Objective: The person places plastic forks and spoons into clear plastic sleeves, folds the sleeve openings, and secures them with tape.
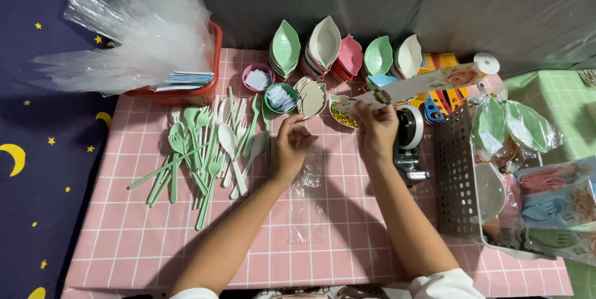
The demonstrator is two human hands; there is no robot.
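Note:
My right hand [376, 130] grips the near end of a long printed card strip [417, 84] with a flower picture, held slanting up to the right above the table. My left hand [292, 144] rests with fingers curled on the top of a clear plastic bag [307, 203] that lies flat on the pink checked tablecloth [136, 231]. A leaf-shaped beige dish [310, 97] and a small dish of yellow bits [341, 115] sit just beyond the two hands.
Green and white plastic spoons and forks [208, 147] lie heaped at left. A red basket [186, 95] of clear bags stands at back left. Stacked leaf-shaped dishes [323, 51] line the back. A tape dispenser [408, 141] and a basket [456, 178] of packed sets stand at right.

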